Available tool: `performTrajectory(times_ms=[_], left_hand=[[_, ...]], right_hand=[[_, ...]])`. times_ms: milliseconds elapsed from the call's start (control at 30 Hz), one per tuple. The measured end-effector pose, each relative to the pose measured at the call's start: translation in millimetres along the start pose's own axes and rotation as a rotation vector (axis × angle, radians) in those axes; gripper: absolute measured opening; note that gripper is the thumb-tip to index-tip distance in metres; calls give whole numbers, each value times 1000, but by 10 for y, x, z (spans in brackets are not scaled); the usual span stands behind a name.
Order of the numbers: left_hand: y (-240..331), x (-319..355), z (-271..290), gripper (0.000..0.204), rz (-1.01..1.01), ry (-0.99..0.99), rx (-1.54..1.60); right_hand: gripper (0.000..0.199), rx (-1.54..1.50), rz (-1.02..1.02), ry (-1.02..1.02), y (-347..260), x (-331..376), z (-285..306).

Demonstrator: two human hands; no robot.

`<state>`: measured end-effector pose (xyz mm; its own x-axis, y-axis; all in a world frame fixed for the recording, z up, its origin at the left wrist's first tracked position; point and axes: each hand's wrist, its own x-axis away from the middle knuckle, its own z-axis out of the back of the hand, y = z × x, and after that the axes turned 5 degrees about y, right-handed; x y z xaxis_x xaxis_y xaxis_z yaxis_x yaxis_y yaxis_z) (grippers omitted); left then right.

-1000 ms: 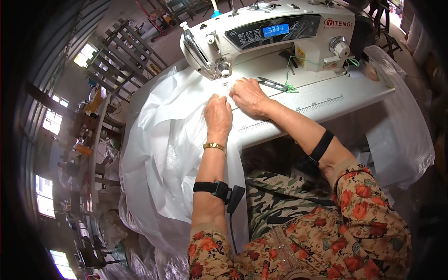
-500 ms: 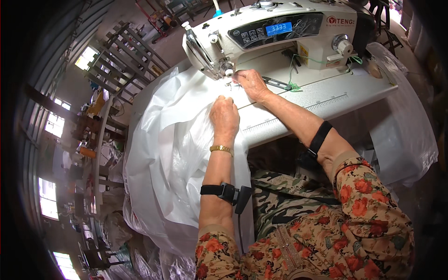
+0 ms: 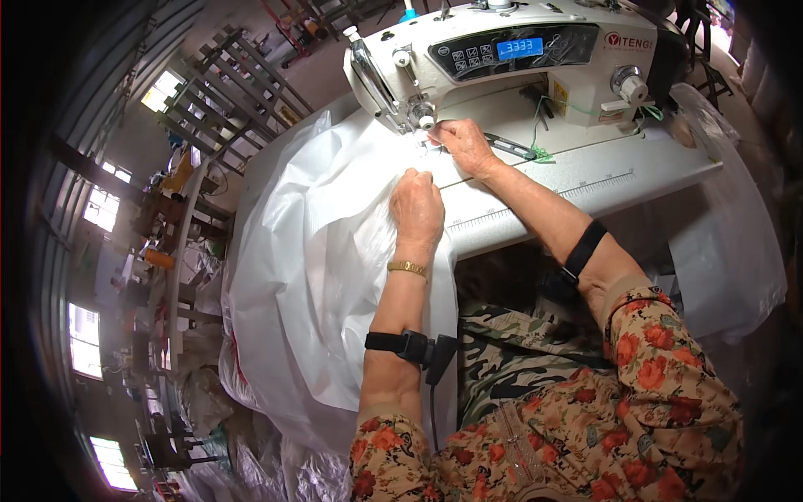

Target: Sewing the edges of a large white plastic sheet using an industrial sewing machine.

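A large white plastic sheet covers the left part of the sewing machine's bed and drapes down over the near edge. My left hand is closed on its right-hand edge, just in front of the needle area. Beside the presser foot and under the white sewing machine's head is my right hand, its fingers pinched together. What those fingertips hold is too small to make out in the bright lamp glare. A dark thread snipper lies on the bed to the right of that hand.
Green thread trails by the snipper and up to the machine's arm. The silver table edge carries a ruler scale. Translucent plastic hangs at the right end. Wooden racks and a cluttered bench stand to the left.
The whole view has shifted slightly, so machine, sheet and hands sit further right in the picture. Both hands keep nearly the same places by the needle, with fingers still closed.
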<state>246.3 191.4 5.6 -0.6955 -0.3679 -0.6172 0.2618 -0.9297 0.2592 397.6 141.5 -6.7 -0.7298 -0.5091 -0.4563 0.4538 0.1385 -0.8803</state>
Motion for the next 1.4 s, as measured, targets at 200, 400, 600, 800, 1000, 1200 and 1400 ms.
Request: performTrajectory(times_ms=[200, 400, 600, 800, 1000, 1200, 1400], left_hand=[[-35, -91, -59, 10, 37, -2, -40], [-135, -66, -79, 13, 57, 63, 26], [-22, 201, 180, 32, 79, -15, 159], [376, 1776, 874, 44, 108, 89, 385], [268, 3739, 1175, 47, 404, -102, 449], [-54, 4326, 1306, 56, 530, -115, 80], [-1211, 3214, 2566, 91, 831, -132, -816]], right_hand=[[33, -10, -13, -2, 8, -24, -12], [35, -20, -34, -70, -77, 10, 17], [35, 149, 53, -117, -109, 135, 85], [26, 90, 213, -208, -567, 926, 403], [42, 443, 656, -710, -701, 2176, 328], [38, 460, 601, -1043, -663, 2744, 12], [21, 96, 550, -662, -1816, 2224, 673]])
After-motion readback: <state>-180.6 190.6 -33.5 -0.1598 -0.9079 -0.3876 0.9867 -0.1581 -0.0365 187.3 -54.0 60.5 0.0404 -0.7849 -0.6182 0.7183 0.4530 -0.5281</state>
